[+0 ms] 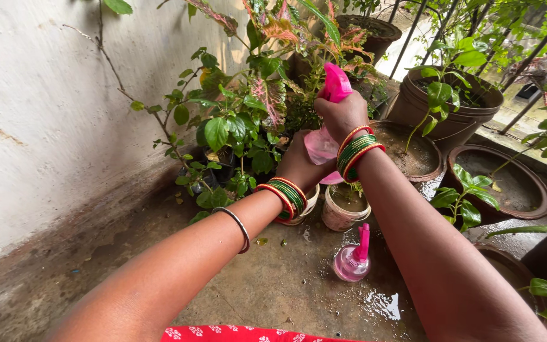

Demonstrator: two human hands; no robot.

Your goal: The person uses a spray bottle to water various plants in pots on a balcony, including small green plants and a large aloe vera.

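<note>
My right hand (342, 114) grips the pink trigger head of a pink spray bottle (321, 144), held up in front of the leafy potted plants (248, 120). The bottle's clear pink body is cupped from below and behind by my left hand (299, 166). Both wrists wear green and red bangles; a thin metal bangle sits on my left forearm. A second pink spray bottle (353, 259) stands on the wet concrete floor below my right forearm, touched by neither hand.
A small white pot (343, 212) and another small pot sit under my hands. Large brown clay pots (454, 114) and shallow soil-filled bowls (508, 190) stand to the right. A white wall (39, 114) runs along the left. A railing is at the back right.
</note>
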